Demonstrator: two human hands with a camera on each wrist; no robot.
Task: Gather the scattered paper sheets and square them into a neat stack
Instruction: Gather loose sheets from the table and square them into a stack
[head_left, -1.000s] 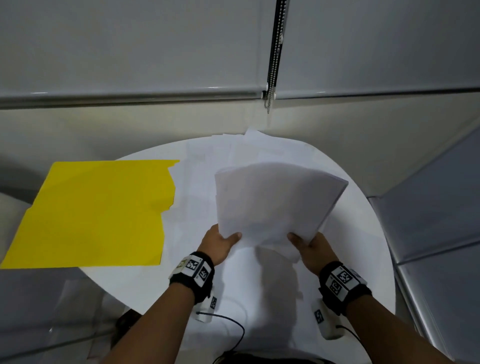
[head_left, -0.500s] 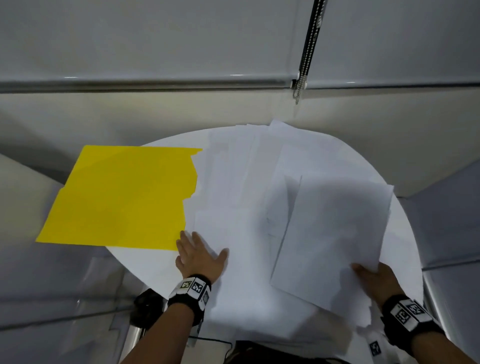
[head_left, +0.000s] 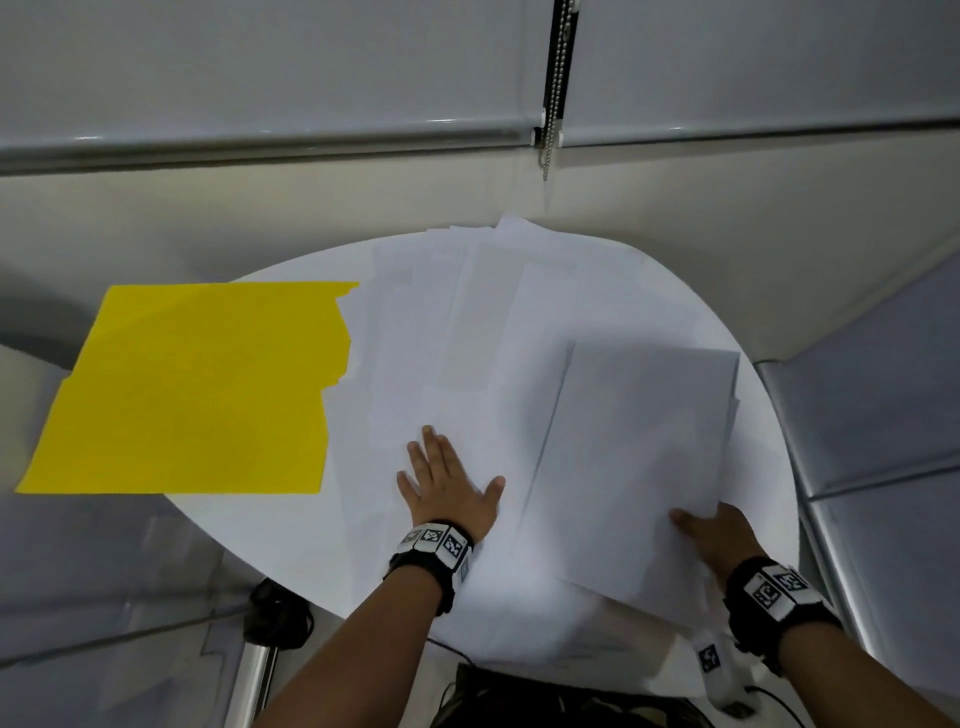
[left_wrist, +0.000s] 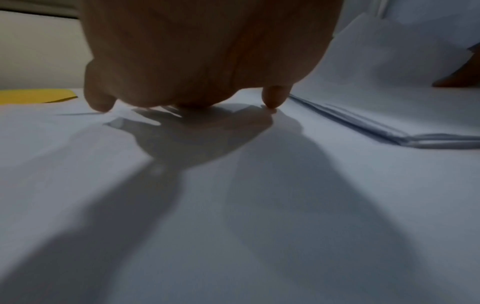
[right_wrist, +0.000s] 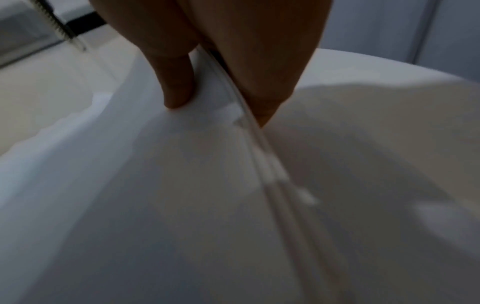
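While the left hand (head_left: 445, 488) presses flat on loose sheets (head_left: 441, 332), the right hand (head_left: 719, 535) pinches one stack (head_left: 639, 441) beside one yellow sheet (head_left: 197, 384).

A: Far side?
B: Grey roller blinds (head_left: 270, 67), pale wall (head_left: 675, 197) beneath, bead chain (head_left: 555, 78) hanging right of centre.
A: Furniture?
B: Round white table (head_left: 291, 540); grey padded seating (head_left: 878, 415) at right. Hard overhead light, sharp shadows.

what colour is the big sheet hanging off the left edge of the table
Bright yellow sheet; the head view shows it best.
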